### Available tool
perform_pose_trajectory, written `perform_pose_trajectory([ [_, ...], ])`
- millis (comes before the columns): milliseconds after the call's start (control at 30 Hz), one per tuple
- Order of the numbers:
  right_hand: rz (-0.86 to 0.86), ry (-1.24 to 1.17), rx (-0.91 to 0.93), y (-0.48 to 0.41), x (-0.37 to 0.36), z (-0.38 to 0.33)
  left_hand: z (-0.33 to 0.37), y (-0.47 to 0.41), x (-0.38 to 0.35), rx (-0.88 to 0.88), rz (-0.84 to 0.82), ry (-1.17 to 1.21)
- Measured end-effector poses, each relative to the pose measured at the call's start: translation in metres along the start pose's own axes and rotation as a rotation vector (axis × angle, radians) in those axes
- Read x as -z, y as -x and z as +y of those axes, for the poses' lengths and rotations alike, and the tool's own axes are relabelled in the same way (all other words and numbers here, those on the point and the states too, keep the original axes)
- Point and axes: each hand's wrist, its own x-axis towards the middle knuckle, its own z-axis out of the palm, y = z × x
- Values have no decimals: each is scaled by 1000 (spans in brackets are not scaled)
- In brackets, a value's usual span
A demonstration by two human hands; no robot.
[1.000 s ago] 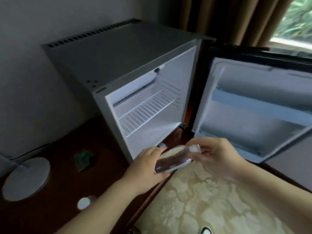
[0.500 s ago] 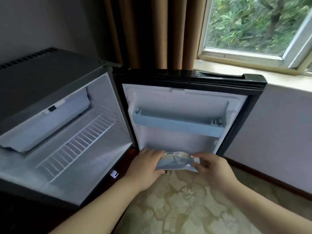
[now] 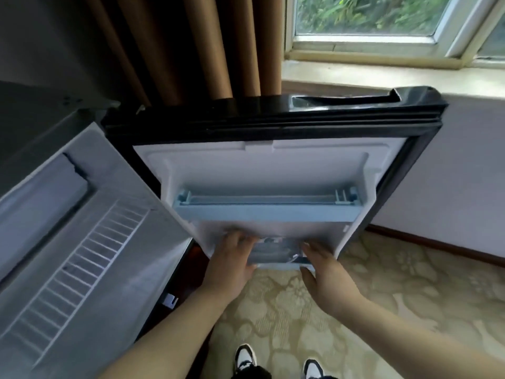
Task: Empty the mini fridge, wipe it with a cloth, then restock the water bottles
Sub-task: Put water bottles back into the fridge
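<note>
Two hands, left hand [image 3: 232, 255] and right hand [image 3: 322, 265], clasped on either end of a water bottle [image 3: 276, 248] lying sideways low in the open fridge door [image 3: 273, 170], under the door shelf [image 3: 266, 207]. Best eased level into the bottom pocket, then released gently.
</note>
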Motion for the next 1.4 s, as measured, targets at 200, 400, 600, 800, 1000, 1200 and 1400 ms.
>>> perform_pose_trajectory([
  [200, -17, 47, -11, 0, -3, -3, -18, -5, -8, -105, 177, -39],
  [400, -7, 81, -58, -5, -3, -13, -27, -7, -18, -122, 136, -20],
  [600, 30, 89, -105, 0, -5, -21, -30, -6, -14, -134, 106, -1],
  [800, 18, 153, -12, 2, 7, -25, -27, 1, -8, -92, 111, -16],
  [1000, -65, 155, 181, -4, 32, -27, -7, 21, 4, 47, 173, 2],
  [1200, -193, 175, 443, -13, 34, -37, 19, 85, 10, 321, 262, 36],
  [1400, -360, 157, 726, -6, 4, -92, 32, 197, 37, 663, 415, -20],
])
